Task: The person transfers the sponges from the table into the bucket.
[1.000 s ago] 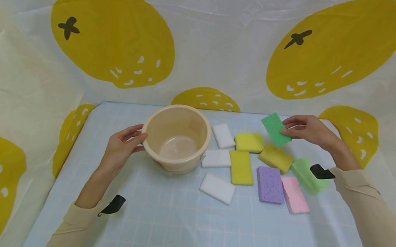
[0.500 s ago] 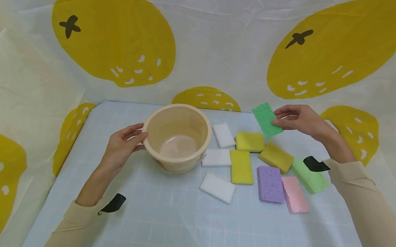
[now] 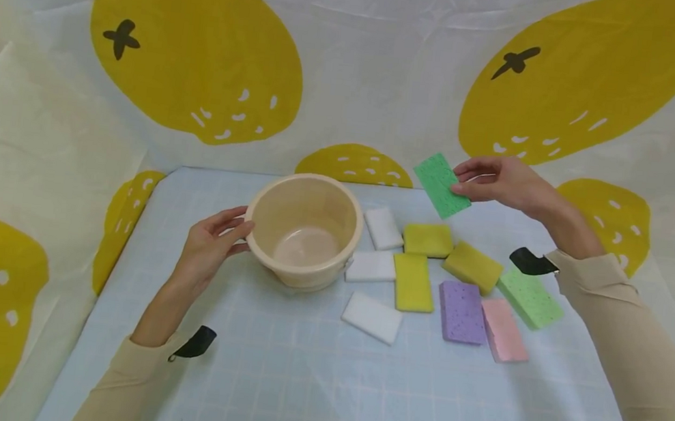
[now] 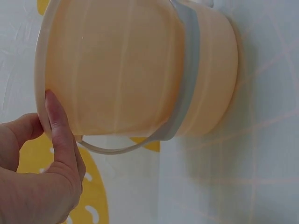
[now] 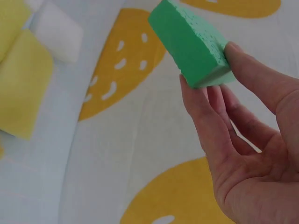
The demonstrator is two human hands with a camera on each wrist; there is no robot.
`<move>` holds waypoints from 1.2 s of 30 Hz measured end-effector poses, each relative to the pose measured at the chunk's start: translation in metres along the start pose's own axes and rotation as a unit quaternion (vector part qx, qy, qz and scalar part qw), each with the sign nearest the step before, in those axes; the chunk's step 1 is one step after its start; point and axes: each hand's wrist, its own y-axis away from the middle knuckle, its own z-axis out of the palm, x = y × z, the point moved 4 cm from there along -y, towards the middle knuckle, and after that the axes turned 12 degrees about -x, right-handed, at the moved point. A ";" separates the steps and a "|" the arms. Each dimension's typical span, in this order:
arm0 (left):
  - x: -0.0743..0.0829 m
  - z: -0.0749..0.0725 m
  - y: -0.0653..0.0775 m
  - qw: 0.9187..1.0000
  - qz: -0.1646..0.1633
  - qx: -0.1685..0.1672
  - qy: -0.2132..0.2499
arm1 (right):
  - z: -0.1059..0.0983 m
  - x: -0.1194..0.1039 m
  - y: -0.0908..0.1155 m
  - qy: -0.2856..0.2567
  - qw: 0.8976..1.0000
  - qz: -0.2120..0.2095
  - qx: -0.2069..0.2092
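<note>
A cream bucket [image 3: 300, 275] stands upright at the back of the table, its inside bare. My left hand [image 3: 210, 242] pinches the bucket's left rim between thumb and fingers. In the left wrist view the bucket's grey-white handle [image 4: 189, 70] hangs down against its side. Up in the air to the right of the bucket, my right hand [image 3: 503, 183] pinches a green sponge [image 3: 441, 186] by its near corner. The right wrist view shows the thumb on one face of the sponge [image 5: 191, 46] and fingertips on the opposite face.
On the table [image 3: 294, 384], right of the bucket, lie several sponges: white [image 3: 372, 317], yellow [image 3: 413, 284], purple [image 3: 462, 313], pink [image 3: 504, 331] and light green [image 3: 530, 299]. A lemon-printed sheet [image 3: 383, 71] forms a wall behind the table's back edge.
My right hand has moved up and to the left with the green sponge, from above the yellow sponges towards the bucket. The left hand has stayed at the bucket's rim.
</note>
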 end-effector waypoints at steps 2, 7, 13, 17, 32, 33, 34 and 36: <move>0.000 0.000 0.000 1.000 0.002 -0.001 0.005 | 0.000 -0.007 -0.003 0.007 1.000 -0.001 -0.001; -0.001 0.000 -0.002 1.000 0.003 0.001 0.008 | 0.002 -0.021 -0.010 0.011 1.000 -0.009 -0.010; -0.001 0.000 -0.002 1.000 -0.004 0.004 0.002 | 0.008 -0.039 -0.021 0.029 0.999 -0.018 -0.018; -0.002 0.001 -0.003 1.000 -0.003 0.006 0.010 | 0.014 -0.052 -0.032 0.030 0.998 -0.040 -0.030; -0.002 0.002 -0.002 1.000 0.007 -0.008 0.017 | 0.042 -0.091 -0.066 0.031 0.991 -0.097 -0.088; -0.002 0.001 -0.002 1.000 0.007 -0.008 0.017 | 0.044 -0.093 -0.068 0.027 0.990 -0.100 -0.092; -0.002 0.001 -0.002 1.000 0.006 -0.008 0.017 | 0.047 -0.095 -0.070 0.022 0.990 -0.104 -0.097; -0.002 0.000 -0.002 1.000 0.006 -0.005 0.019 | 0.055 -0.099 -0.075 0.012 0.988 -0.112 -0.109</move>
